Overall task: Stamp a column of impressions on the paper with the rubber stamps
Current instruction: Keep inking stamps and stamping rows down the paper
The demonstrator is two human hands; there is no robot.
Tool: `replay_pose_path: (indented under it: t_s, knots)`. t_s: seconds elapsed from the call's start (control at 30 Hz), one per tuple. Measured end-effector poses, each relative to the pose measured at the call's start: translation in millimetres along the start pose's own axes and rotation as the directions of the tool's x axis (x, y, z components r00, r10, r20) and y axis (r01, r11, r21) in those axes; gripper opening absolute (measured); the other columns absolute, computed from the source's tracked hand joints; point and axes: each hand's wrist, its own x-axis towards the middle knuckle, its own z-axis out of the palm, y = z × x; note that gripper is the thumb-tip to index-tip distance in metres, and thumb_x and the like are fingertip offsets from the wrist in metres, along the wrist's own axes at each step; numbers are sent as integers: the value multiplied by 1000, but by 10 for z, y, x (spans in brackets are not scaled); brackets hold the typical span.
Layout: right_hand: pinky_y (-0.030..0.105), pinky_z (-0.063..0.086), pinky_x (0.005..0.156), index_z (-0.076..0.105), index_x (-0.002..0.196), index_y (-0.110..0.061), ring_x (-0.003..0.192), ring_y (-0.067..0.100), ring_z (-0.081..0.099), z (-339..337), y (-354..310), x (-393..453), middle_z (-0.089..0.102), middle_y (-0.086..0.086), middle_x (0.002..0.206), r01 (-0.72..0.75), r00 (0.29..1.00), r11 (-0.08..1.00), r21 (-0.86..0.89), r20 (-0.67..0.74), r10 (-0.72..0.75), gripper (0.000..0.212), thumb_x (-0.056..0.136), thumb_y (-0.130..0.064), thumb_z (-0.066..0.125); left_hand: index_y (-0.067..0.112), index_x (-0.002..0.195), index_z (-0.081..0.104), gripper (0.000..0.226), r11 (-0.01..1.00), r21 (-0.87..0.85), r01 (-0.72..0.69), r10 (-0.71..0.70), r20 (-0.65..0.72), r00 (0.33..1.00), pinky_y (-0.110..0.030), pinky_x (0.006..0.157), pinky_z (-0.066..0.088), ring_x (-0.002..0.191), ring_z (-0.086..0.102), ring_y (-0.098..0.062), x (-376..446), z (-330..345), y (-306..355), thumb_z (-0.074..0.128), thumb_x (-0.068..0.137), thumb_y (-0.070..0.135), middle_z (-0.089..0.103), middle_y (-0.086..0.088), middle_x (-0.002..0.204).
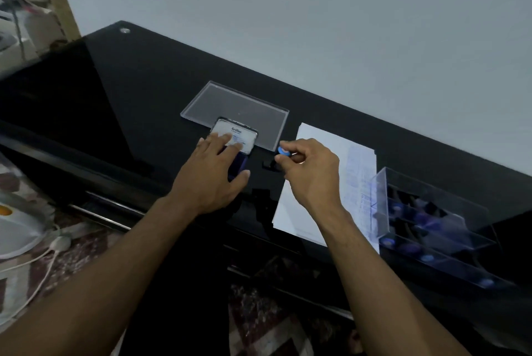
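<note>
An open ink pad (241, 136) lies on the black glass table (144, 90), its white-labelled lid raised toward the wall. My left hand (214, 174) rests flat on the pad with straight fingers, covering most of the dark ink surface. My right hand (309, 167) pinches a small rubber stamp (282, 151) with a blue round end, held just right of the pad and left of the white paper (322, 171). The paper carries faint blue stamped marks along its right side.
A clear plastic lid (230, 102) lies behind the pad. A clear compartment box (431, 220) holding several stamps stands at the right, touching the paper. A white appliance (17, 229) and its cable sit on the patterned floor at the left.
</note>
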Motion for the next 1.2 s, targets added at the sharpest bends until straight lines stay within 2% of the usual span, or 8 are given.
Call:
replay_pose_path:
  t_s: [0.07,0.13,0.2,0.37,0.5,0.63,0.77,1.2]
  knots:
    - [33,59,79,76,102,-18,72,8,68,-177,106,-65,70,-4,100,-36,999,999,2,-21,36,19,84,-12,76,23,150,42,69,999,-51,-14,15,16,1000,-46,123,24,152,19,-24,18,52,184,48,92,61,31,-4,161]
    - [35,59,77,76,101,-17,73,7,68,-336,205,-127,70,-4,100,-61,997,998,12,-50,62,19,83,-11,76,23,152,40,67,996,-79,-39,42,37,998,-45,124,22,154,14,-23,38,99,350,54,95,55,27,-4,163]
    - [36,59,77,77,101,-17,74,7,68,-479,306,-183,70,-4,101,-79,994,997,10,-70,80,19,83,-11,76,22,153,39,67,994,-84,-70,74,45,996,-44,124,20,154,12,-24,57,143,502,56,95,52,25,-4,164]
    - [36,59,78,76,102,-16,77,8,68,-780,511,-308,71,-3,102,-116,988,993,-11,-101,115,19,84,-12,76,21,152,41,68,988,-82,-127,134,81,988,-50,122,26,155,12,-23,104,327,781,56,94,54,27,-2,163]
    - [32,58,81,77,102,-16,76,6,67,-971,634,-382,70,-4,101,-135,985,990,-43,-112,129,19,84,-13,77,21,152,41,66,982,-79,-170,179,119,977,-47,124,21,155,11,-24,109,495,978,54,96,53,28,-3,164]
    - [22,55,81,77,104,-17,77,4,65,-1076,716,-414,70,-4,102,-133,987,987,-88,-106,124,21,84,-15,77,21,152,40,67,979,-83,-189,199,145,969,-45,125,19,155,11,-25,123,613,1112,50,96,55,28,-4,164]
    - [24,55,83,77,104,-17,78,4,65,-1095,771,-416,70,-5,102,-131,988,986,-104,-97,121,21,83,-15,78,24,154,37,65,982,-71,-177,188,183,965,-46,125,16,156,7,-24,154,673,1179,50,97,55,22,-1,166]
    - [28,55,88,77,106,-15,86,12,67,-957,863,-385,70,-1,103,-101,994,981,-168,-69,90,23,83,-15,78,28,154,39,83,980,3,-200,196,205,959,-44,126,3,156,8,-24,193,865,1037,17,87,72,22,-2,167]
